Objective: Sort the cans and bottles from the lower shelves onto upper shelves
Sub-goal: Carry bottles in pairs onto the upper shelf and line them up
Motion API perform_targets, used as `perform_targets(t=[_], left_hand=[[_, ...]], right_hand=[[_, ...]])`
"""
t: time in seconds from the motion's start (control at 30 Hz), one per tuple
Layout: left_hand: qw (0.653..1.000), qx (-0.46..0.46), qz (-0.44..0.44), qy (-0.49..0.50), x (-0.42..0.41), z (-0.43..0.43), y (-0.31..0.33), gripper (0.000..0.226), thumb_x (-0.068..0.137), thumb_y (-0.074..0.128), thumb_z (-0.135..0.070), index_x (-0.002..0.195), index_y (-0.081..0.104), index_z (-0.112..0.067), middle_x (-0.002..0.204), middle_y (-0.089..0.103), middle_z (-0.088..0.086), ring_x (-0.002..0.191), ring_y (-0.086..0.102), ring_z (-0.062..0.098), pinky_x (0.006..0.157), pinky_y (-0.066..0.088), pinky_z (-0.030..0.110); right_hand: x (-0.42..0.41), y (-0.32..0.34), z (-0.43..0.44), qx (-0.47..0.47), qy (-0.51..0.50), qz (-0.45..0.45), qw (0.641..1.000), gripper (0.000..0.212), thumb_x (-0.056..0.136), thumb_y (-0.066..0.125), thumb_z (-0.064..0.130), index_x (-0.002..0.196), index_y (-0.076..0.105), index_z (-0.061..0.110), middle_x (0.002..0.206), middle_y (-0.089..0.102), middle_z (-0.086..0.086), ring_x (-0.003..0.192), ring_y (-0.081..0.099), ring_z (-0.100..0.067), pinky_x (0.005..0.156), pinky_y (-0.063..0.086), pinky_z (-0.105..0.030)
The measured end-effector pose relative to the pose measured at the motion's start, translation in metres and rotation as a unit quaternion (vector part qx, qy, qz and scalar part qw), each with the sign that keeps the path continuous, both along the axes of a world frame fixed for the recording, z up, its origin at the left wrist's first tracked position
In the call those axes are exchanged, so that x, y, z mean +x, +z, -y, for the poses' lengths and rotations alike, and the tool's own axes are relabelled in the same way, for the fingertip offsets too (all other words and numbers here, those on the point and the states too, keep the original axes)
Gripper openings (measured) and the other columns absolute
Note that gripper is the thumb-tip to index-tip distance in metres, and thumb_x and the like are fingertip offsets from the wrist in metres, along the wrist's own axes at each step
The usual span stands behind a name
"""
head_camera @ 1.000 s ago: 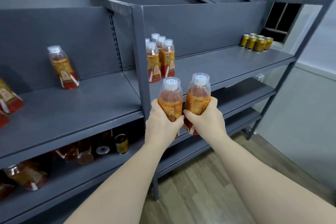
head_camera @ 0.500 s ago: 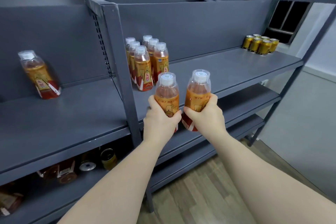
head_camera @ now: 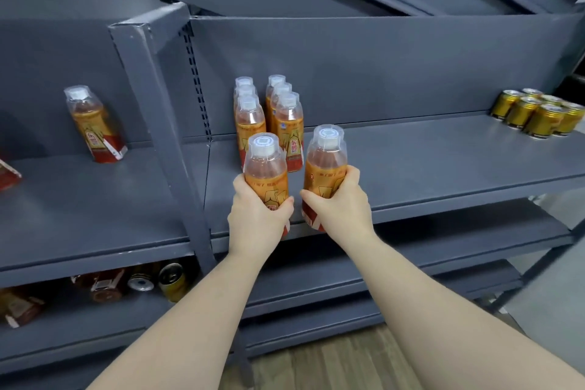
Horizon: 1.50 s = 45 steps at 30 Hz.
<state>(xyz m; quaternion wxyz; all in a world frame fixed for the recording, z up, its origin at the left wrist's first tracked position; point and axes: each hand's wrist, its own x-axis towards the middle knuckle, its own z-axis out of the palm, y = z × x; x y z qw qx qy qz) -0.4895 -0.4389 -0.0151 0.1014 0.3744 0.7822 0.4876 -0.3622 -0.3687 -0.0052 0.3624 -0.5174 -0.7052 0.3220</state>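
Observation:
My left hand [head_camera: 258, 215] grips an orange drink bottle [head_camera: 265, 168] upright by its lower body. Beside it, my right hand [head_camera: 340, 203] grips a second orange bottle [head_camera: 324, 161] the same way. Both bottles hang over the front part of the upper shelf [head_camera: 427, 168], just in front of two rows of several like bottles [head_camera: 275, 117] standing near the upright post. A group of several gold cans [head_camera: 538, 114] stands at the shelf's far right. On the lower left shelf lie more bottles [head_camera: 101, 285] and cans [head_camera: 171, 277].
A grey upright post [head_camera: 164, 123] splits the shelving into two bays. A lone bottle [head_camera: 93, 125] leans on the left bay's upper shelf. Lower shelves [head_camera: 443, 250] of the right bay run beneath my arms. Wooden floor [head_camera: 332, 367] lies below.
The view has swung right and closer to the right bay. Both hands have carried their bottles forward, nearer to the rows of standing bottles.

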Motion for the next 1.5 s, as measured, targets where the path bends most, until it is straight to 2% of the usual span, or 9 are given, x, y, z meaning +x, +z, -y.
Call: perform_targets(t=[0.1, 0.23, 0.37, 0.5, 0.67, 0.87, 1.07, 1.5], left_hand=[[1.000, -0.005, -0.005, 0.021, -0.003, -0.008, 0.000, 0.079, 0.080, 0.080, -0.044, 0.137, 0.031, -0.020, 0.111, 0.046, -0.008, 0.097, 0.049, 0.012, 0.080, 0.043, 0.028], [0.999, -0.004, -0.006, 0.035, -0.014, -0.021, -0.001, 0.078, 0.080, 0.080, -0.043, 0.137, 0.031, -0.020, 0.113, 0.049, -0.007, 0.097, 0.051, 0.012, 0.080, 0.044, 0.027], [0.999, -0.006, 0.000, 0.043, -0.029, -0.037, -0.002, 0.080, 0.081, 0.080, -0.042, 0.138, 0.030, -0.021, 0.113, 0.049, -0.005, 0.097, 0.052, 0.013, 0.078, 0.044, 0.026], [0.999, -0.007, 0.010, 0.050, -0.044, -0.049, -0.008, 0.081, 0.080, 0.080, -0.042, 0.139, 0.029, -0.020, 0.117, 0.051, -0.003, 0.101, 0.052, 0.014, 0.081, 0.043, 0.026], [0.998, -0.008, 0.021, 0.057, -0.055, -0.063, -0.012, 0.083, 0.080, 0.080, -0.043, 0.139, 0.028, -0.021, 0.125, 0.054, 0.002, 0.111, 0.057, 0.021, 0.087, 0.047, 0.031], [0.998, -0.027, 0.017, 0.048, -0.062, -0.079, -0.014, 0.086, 0.080, 0.079, -0.045, 0.142, 0.024, -0.022, 0.133, 0.050, 0.004, 0.116, 0.056, 0.027, 0.084, 0.048, 0.033], [0.998, -0.041, 0.015, 0.050, -0.066, -0.091, -0.016, 0.089, 0.080, 0.078, -0.046, 0.144, 0.021, -0.023, 0.135, 0.049, 0.005, 0.117, 0.056, 0.030, 0.081, 0.047, 0.036], [0.997, -0.053, 0.017, 0.051, -0.072, -0.099, -0.017, 0.094, 0.078, 0.080, -0.048, 0.146, 0.018, -0.026, 0.135, 0.050, 0.004, 0.120, 0.055, 0.033, 0.092, 0.052, 0.048]], right_hand=[[-0.007, -0.003, -0.014, -0.006, 0.011, 0.000, 1.000, 0.063, 0.078, 0.078, 0.051, 0.113, 0.028, 0.033, 0.109, 0.057, 0.007, 0.096, 0.060, -0.015, 0.079, 0.054, -0.033], [-0.019, -0.006, -0.031, -0.013, 0.028, -0.003, 1.000, 0.064, 0.078, 0.079, 0.050, 0.113, 0.028, 0.033, 0.108, 0.057, 0.007, 0.093, 0.059, -0.014, 0.076, 0.051, -0.029], [-0.035, -0.012, -0.046, -0.012, 0.037, -0.006, 0.999, 0.064, 0.077, 0.079, 0.050, 0.114, 0.029, 0.033, 0.109, 0.058, 0.007, 0.095, 0.060, -0.015, 0.080, 0.055, -0.032], [-0.050, -0.014, -0.059, -0.017, 0.040, -0.003, 0.999, 0.065, 0.078, 0.079, 0.049, 0.114, 0.028, 0.033, 0.111, 0.056, 0.007, 0.096, 0.058, -0.015, 0.079, 0.052, -0.029], [-0.064, -0.017, -0.073, -0.010, 0.040, -0.014, 0.999, 0.066, 0.077, 0.081, 0.046, 0.116, 0.030, 0.030, 0.111, 0.054, 0.007, 0.094, 0.056, -0.014, 0.076, 0.048, -0.026], [-0.074, -0.022, -0.086, -0.011, 0.038, -0.024, 0.999, 0.073, 0.076, 0.082, 0.047, 0.126, 0.033, 0.025, 0.116, 0.056, 0.005, 0.098, 0.059, -0.016, 0.078, 0.051, -0.029], [-0.080, -0.022, -0.096, -0.016, 0.043, -0.023, 0.999, 0.075, 0.077, 0.082, 0.046, 0.128, 0.032, 0.023, 0.113, 0.054, 0.006, 0.094, 0.057, -0.015, 0.074, 0.045, -0.028], [-0.087, -0.021, -0.105, -0.028, 0.062, -0.041, 0.997, 0.079, 0.078, 0.082, 0.042, 0.135, 0.031, 0.021, 0.118, 0.051, 0.007, 0.099, 0.053, -0.012, 0.079, 0.046, -0.027]])
